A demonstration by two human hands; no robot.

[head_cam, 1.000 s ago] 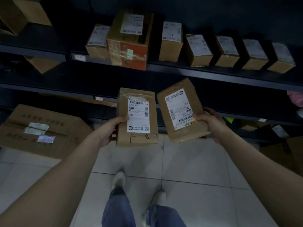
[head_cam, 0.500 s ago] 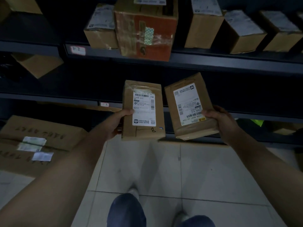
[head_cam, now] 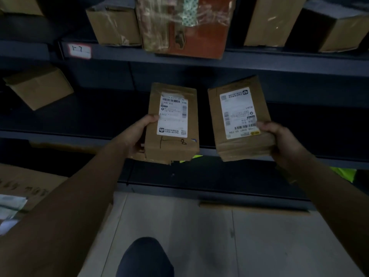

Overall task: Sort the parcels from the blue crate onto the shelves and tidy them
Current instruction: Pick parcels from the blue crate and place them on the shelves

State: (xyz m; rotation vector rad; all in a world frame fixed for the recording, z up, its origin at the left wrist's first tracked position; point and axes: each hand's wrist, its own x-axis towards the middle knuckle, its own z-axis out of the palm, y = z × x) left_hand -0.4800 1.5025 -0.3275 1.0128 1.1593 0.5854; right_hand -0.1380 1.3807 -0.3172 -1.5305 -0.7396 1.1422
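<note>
Dark metal shelves point(head_cam: 219, 62) carry brown cardboard boxes point(head_cam: 113, 25) on the upper level. Before the middle level, the left hand point(head_cam: 137, 134) grips a flat brown paper parcel point(head_cam: 173, 124) pen-marked 1-8. The right hand point(head_cam: 279, 140) grips a second brown parcel point(head_cam: 239, 118). Both are labels-up, probably to read their slots. A white shelf tag point(head_cam: 79, 50) reads 1-7. No blue crate shows.

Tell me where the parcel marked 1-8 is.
Head view, centre: the left hand holds the 1-8 parcel, just left of the second parcel in the right hand.
</note>
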